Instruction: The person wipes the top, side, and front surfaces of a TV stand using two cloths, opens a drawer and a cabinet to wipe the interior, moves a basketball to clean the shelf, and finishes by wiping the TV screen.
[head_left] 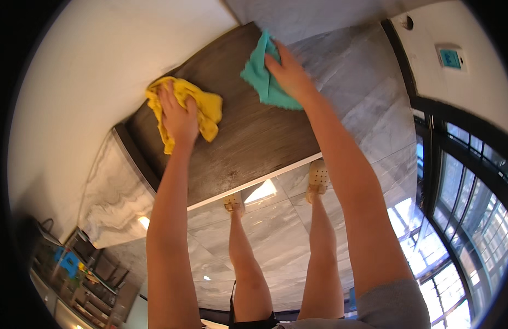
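My left hand (179, 116) presses a crumpled yellow cloth (207, 109) against a dark wood-grain cabinet top (226, 153), near the wall side. The cloth bunches around its fingers. Farther off and to the right, my right hand (287, 71) holds a teal cloth (258, 74) at the far right end of the same surface. That cloth hangs partly folded under the fingers, and the hand is slightly blurred. Both arms reach forward, with the two cloths apart from each other. Some fingertips are hidden in the fabric.
A white wall (117, 49) runs along the cabinet's far side. Marble-look tiles (369, 93) cover the floor, where my feet in beige clogs (318, 174) stand by the cabinet's pale front edge. Dark-framed glass doors (457, 175) are at right; a blue stool (69, 263) is at lower left.
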Demonstrator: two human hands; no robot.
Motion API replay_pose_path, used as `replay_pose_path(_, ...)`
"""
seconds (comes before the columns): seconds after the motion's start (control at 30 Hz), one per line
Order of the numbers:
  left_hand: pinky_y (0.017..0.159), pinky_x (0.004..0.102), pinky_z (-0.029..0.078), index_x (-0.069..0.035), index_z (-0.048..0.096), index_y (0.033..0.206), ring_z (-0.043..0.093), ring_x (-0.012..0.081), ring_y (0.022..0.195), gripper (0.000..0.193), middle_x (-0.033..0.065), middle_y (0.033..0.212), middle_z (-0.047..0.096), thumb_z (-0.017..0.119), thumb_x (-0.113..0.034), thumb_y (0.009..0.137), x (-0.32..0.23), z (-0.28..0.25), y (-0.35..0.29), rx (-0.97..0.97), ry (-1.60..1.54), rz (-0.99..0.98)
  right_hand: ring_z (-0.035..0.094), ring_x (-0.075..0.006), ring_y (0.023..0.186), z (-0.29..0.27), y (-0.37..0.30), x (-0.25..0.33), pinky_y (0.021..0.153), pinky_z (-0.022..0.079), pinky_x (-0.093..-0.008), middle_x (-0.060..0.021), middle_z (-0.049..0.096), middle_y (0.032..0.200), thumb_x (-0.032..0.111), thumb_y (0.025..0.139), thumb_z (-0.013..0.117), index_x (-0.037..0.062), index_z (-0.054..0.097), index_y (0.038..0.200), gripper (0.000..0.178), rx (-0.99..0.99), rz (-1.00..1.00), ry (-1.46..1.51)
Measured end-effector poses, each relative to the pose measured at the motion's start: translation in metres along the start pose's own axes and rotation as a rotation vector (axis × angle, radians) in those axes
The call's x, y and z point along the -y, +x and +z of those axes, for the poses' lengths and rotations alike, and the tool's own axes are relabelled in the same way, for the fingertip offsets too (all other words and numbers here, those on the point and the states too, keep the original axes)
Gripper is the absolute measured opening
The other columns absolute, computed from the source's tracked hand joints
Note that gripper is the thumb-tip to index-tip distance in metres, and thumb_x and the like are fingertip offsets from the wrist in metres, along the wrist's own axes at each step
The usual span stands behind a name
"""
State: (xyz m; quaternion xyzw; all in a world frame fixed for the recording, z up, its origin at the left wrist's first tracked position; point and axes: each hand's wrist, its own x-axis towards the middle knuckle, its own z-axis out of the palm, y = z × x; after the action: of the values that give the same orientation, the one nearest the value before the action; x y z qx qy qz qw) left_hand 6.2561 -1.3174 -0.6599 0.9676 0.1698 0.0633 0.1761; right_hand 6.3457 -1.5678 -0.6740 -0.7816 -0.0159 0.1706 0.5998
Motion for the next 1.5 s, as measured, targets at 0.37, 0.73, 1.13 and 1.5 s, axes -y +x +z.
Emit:
replay_pose_path(0.37, 0.087, 0.0406, 0.040, -0.011, 0.039, 0.131, 0.035, 0.0282, 0.126, 0.068, 0.0094, 0.137, 0.036, 0.054, -0.034, 0.069, -0.115, 0.010, -0.046, 0.475, 0.046, 0.877, 0.027, -0.0339, 0.127, -0.030, -0.151, -0.055, 0.106, 0.019, -0.0375, -0.0199, 0.032, 0.134, 0.033, 0.087, 0.050, 0.0017, 0.031, 0.132, 0.058, 0.224, 0.051, 0.249)
replay_pose_path(0.73, 0.096, 0.0430, 0.027, -0.010, 0.042, 0.130, 0.032, 0.0318, 0.127, 0.061, 0.0113, 0.137, 0.037, 0.047, -0.039, 0.076, -0.132, 0.032, -0.020, 0.352, 0.010, 0.762, 0.026, -0.0229, 0.130, 0.032, 0.032, -0.173, 0.107, 0.017, -0.0311, -0.0096, 0.032, 0.140, 0.047, 0.090, 0.037, 0.0101, 0.032, 0.136, 0.059, 0.098, 0.116, 0.537)
replay_pose_path(1.13, 0.096, 0.0416, 0.028, -0.011, 0.044, 0.129, 0.034, 0.0308, 0.126, 0.061, 0.0109, 0.136, 0.038, 0.048, -0.035, 0.073, -0.109, 0.014, -0.028, 0.302, 0.045, 0.653, 0.009, -0.0271, 0.136, 0.004, -0.082, -0.075, 0.107, 0.010, -0.0472, -0.0106, 0.011, 0.147, 0.048, 0.093, 0.027, 0.0097, 0.018, 0.140, 0.062, 0.407, 0.060, 0.242)
replay_pose_path(1.5, 0.099, 0.0424, 0.024, -0.006, 0.040, 0.130, 0.030, 0.0334, 0.128, 0.058, 0.0144, 0.137, 0.035, 0.039, -0.038, 0.083, -0.149, 0.039, -0.017, 0.294, -0.038, 0.793, 0.025, -0.0203, 0.128, 0.075, 0.003, -0.327, 0.106, 0.018, -0.0300, -0.0092, 0.032, 0.136, 0.022, 0.096, 0.024, -0.0014, 0.028, 0.134, 0.045, 0.258, 0.151, 1.054)
